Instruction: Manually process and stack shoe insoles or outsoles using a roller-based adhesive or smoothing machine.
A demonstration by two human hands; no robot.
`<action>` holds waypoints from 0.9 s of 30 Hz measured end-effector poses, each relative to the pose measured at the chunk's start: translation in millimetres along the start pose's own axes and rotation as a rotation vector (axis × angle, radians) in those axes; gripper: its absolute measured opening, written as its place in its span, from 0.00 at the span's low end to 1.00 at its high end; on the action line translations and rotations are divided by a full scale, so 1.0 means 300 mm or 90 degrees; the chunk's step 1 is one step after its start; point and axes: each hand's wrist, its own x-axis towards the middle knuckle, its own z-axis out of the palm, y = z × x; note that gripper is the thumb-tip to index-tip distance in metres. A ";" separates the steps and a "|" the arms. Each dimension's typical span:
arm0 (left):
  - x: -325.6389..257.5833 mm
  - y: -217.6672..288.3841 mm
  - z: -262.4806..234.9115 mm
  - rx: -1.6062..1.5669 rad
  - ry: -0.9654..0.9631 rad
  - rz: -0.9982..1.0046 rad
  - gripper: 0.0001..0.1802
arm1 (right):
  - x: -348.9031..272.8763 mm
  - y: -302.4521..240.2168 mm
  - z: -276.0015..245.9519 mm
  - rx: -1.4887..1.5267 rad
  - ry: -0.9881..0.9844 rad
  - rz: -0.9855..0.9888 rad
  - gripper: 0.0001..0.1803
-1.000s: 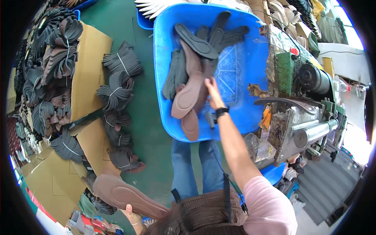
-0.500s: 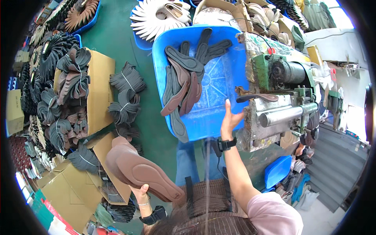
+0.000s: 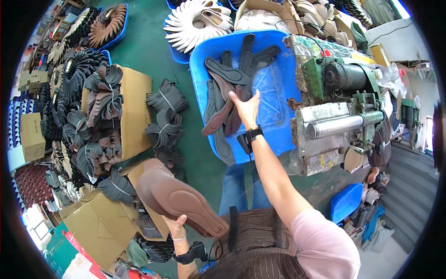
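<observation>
Swung leftward since the earlier frame, my right hand (image 3: 246, 108) has left the machine side. At seven o'clock my left hand (image 3: 176, 229) pinches a brown insole stack (image 3: 179, 194), underside fingers hidden; at twelve, loose insoles (image 3: 226, 72) lie in the blue tub (image 3: 276, 100); at one, my right fingers spread beside them, contact unclear.

A head-worn fisheye camera looks down from near above the left hand (image 3: 175, 226), right hand (image 3: 246, 110) and blue bin (image 3: 274, 100).

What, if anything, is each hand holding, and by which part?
Left hand: brown insoles, by the long edge near the middle. Right hand: apparently nothing.
</observation>
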 end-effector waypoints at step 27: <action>-0.256 0.281 0.675 -0.130 -0.172 0.257 0.63 | -0.518 -0.303 -1.350 0.725 -0.329 -0.056 0.24</action>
